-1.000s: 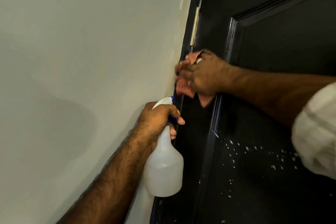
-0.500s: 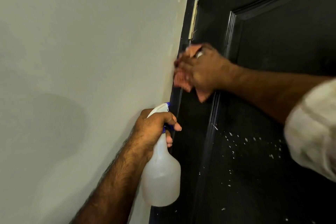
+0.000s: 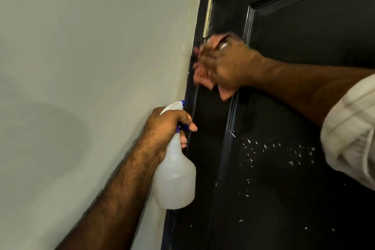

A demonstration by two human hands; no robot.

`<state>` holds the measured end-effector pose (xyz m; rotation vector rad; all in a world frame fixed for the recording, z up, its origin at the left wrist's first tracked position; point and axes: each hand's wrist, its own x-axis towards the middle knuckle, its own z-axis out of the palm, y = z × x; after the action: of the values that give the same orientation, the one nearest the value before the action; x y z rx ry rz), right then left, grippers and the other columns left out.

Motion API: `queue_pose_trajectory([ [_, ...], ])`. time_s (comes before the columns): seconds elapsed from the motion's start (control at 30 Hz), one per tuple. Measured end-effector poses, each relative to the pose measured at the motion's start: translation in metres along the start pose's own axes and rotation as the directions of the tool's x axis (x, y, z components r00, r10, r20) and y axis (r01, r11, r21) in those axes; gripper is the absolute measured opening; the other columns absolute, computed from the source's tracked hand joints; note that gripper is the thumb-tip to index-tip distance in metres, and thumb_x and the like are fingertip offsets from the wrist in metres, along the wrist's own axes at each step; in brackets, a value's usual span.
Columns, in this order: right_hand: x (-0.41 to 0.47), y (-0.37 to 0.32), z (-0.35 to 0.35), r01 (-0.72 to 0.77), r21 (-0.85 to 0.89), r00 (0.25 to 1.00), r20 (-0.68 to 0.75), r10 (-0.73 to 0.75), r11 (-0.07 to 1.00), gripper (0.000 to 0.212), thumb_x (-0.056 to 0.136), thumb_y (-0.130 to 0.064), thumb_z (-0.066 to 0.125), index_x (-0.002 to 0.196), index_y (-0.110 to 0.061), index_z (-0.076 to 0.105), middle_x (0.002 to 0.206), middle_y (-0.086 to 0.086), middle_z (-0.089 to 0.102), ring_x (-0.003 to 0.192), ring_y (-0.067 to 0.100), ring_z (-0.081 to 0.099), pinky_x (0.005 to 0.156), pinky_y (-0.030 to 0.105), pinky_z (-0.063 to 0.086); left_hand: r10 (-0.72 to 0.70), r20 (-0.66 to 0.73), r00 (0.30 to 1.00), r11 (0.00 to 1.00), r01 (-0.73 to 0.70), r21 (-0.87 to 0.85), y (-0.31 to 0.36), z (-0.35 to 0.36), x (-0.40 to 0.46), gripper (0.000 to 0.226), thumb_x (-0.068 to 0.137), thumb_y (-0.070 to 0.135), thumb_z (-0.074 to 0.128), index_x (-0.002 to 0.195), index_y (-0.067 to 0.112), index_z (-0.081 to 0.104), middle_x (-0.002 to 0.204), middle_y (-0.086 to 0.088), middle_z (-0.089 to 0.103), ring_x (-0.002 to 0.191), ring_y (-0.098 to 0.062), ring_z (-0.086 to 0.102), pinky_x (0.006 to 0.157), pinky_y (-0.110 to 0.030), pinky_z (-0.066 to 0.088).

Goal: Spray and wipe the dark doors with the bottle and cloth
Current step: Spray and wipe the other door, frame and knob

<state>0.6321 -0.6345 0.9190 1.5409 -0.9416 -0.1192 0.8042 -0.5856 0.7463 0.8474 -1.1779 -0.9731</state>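
Right hand (image 3: 227, 63): upper middle of the frame, blurred, fingers spread over a pinkish-orange cloth (image 3: 203, 76) and pressing it flat against the door's hinge-side edge; a pale ring (image 3: 223, 46) shows on one finger.
Cloth: bunched under the right palm, with folds sticking out left of the fingers and a corner hanging below the heel of the hand.
Left hand (image 3: 166, 126): lower middle of the frame, fingers curled round the neck of a spray bottle (image 3: 174, 180), the forefinger hooked over the front by the blue trigger.
Spray bottle: translucent white plastic body hanging below the fist, white head with a blue nozzle tip (image 3: 182, 103) pointing up toward the door frame; it sits just beside the frame edge, below the cloth and apart from it.
Dark door (image 3: 294, 97): glossy black, filling the right half of the frame, with a raised panel moulding running down past the right wrist.
Droplets (image 3: 274, 148): white specks scattered over the lower panel, right of the bottle and under the right forearm.
Hinge (image 3: 208, 18): pale brass strip on the door edge, directly above the cloth.
Wall (image 3: 81, 67): plain off-white, covering the left half of the frame.
Sleeve (image 3: 353, 138): cream fabric rolled up on the right arm, at the right edge.
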Motion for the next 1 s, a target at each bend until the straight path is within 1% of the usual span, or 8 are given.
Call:
queue_pose_trajectory([
  [0.1,-0.012,-0.012,0.001,-0.206,0.027,0.978,0.003,0.206,0.978,0.078,0.107,-0.057,0.023,0.172,-0.015,0.011,0.179,0.017,0.006,0.165,0.043,0.003,0.133,0.060,0.002,0.009,0.008,1.000,1.000,-0.009,-0.005,-0.001,0.002,-0.001,0.012,0.081,0.004,0.065,0.091,0.002,0.073,0.088,-0.021,0.078,0.049,-0.023,0.057,0.053,-0.033,0.054],
  [0.23,-0.072,-0.084,0.020,0.145,0.099,0.988,0.048,-0.150,0.985,0.086,0.106,-0.063,0.043,0.171,-0.017,0.013,0.178,0.017,0.012,0.165,0.041,0.007,0.133,0.059,0.003,0.010,0.052,0.999,1.000,-0.008,-0.030,-0.013,0.002,-0.006,0.017,0.073,0.009,0.067,0.088,0.004,0.073,0.089,-0.023,0.078,0.049,-0.024,0.055,0.053,-0.033,0.052],
  [0.33,-0.098,-0.094,0.019,0.329,0.123,0.925,0.157,-0.346,0.936,0.075,0.110,-0.061,0.034,0.171,-0.024,0.013,0.178,0.008,0.022,0.164,0.033,0.021,0.132,0.056,0.007,0.001,0.069,0.998,1.000,0.001,-0.029,-0.025,0.002,-0.010,0.019,0.074,0.010,0.067,0.092,0.005,0.073,0.089,-0.022,0.078,0.050,-0.024,0.056,0.055,-0.034,0.053],
  [0.47,-0.055,-0.009,0.002,-0.027,0.004,1.000,-0.012,0.027,1.000,0.080,0.104,-0.066,0.014,0.172,-0.024,0.012,0.179,0.009,0.015,0.163,0.040,0.018,0.130,0.063,0.013,0.003,0.102,0.995,1.000,-0.002,-0.006,-0.030,0.005,-0.013,0.011,0.086,0.007,0.064,0.092,0.004,0.073,0.087,-0.018,0.079,0.050,-0.022,0.057,0.055,-0.034,0.055],
  [0.6,-0.050,0.042,-0.012,-0.301,-0.026,0.952,-0.059,0.299,0.953,0.090,0.098,-0.062,-0.001,0.171,-0.013,0.016,0.179,0.017,0.012,0.163,0.043,0.016,0.132,0.058,0.007,-0.005,0.236,0.972,1.000,0.003,0.013,-0.038,0.011,-0.024,0.012,0.088,0.007,0.062,0.080,0.004,0.071,0.078,-0.022,0.072,0.046,-0.022,0.054,0.053,-0.033,0.053],
  [0.77,-0.098,-0.003,0.007,-0.189,-0.012,0.978,-0.092,0.187,0.982,0.079,0.104,-0.054,0.018,0.167,-0.009,0.031,0.173,0.023,0.026,0.161,0.047,0.023,0.131,0.063,0.014,-0.005,0.351,0.936,0.999,0.023,-0.047,-0.058,0.016,-0.044,0.012,0.091,0.007,0.062,0.083,0.003,0.069,0.077,-0.025,0.070,0.044,-0.025,0.052,0.053,-0.034,0.052],
  [0.87,-0.138,-0.045,0.016,0.029,0.022,1.000,-0.011,-0.029,0.999,0.074,0.104,-0.059,0.030,0.168,-0.022,0.025,0.175,0.018,0.027,0.161,0.046,0.024,0.129,0.069,0.010,0.053,0.324,0.945,0.994,-0.017,-0.111,-0.055,0.012,-0.042,0.010,0.087,0.007,0.063,0.084,0.001,0.070,0.087,-0.031,0.072,0.042,-0.027,0.048,0.051,-0.033,0.050],
  [1.0,-0.205,-0.090,0.025,0.341,0.078,0.938,0.039,-0.344,0.937,0.062,0.104,-0.056,0.050,0.160,-0.029,0.049,0.152,0.002,0.062,0.137,0.032,0.060,0.121,0.059,0.035,0.134,0.299,0.945,0.968,-0.060,-0.244,-0.035,0.001,-0.039,0.013,0.072,0.017,0.065,0.076,0.006,0.071,0.087,-0.035,0.069,0.038,-0.026,0.043,0.047,-0.032,0.047],
])
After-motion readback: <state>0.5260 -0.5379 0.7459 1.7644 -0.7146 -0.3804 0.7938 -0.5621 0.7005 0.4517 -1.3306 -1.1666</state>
